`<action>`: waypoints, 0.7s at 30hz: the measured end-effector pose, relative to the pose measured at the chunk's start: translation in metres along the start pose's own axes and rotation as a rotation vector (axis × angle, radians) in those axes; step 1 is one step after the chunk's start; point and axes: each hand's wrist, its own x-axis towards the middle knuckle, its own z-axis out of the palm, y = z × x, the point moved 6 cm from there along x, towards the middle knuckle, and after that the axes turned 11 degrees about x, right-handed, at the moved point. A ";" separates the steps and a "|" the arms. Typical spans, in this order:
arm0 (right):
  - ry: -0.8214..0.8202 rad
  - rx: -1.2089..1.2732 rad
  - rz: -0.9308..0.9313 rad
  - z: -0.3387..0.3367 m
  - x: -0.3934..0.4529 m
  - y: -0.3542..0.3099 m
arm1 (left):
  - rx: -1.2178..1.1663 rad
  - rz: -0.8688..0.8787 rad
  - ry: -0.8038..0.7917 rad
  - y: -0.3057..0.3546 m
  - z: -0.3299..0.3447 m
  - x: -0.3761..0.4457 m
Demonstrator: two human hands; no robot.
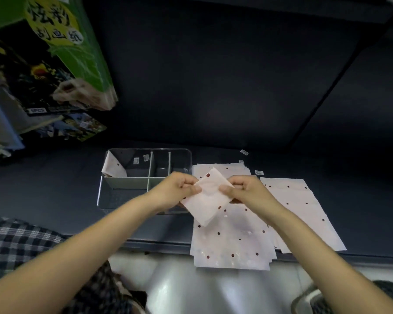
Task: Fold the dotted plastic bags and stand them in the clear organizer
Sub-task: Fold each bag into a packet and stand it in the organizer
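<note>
Pink folded bag (pixel 208 196) is pinched between my left hand (pixel 179 191) and right hand (pixel 245 191); organizer (pixel 104 189) lies just left, nearer my left.

Dark shelf surface (pixel 55 189), dark back wall (pixel 213 75)

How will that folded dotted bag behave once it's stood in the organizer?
Probably floppy: the folded bag is thin film and takes both hands, left hand and right hand. It may lean, as the bag already in the clear organizer tilts against a corner. Likely light and slippery.
</note>
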 end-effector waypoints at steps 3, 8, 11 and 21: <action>-0.093 -0.059 0.019 0.025 0.023 -0.011 | 0.128 0.026 -0.005 -0.010 -0.036 0.001; -0.191 -0.084 0.072 0.068 0.068 -0.019 | 0.066 -0.022 0.024 -0.046 -0.090 0.003; -0.127 -0.175 0.043 0.093 0.101 -0.021 | 0.045 -0.065 0.137 -0.077 -0.117 0.003; 0.086 -0.797 -0.327 0.194 0.183 -0.025 | 0.559 -0.398 0.486 -0.180 -0.170 -0.005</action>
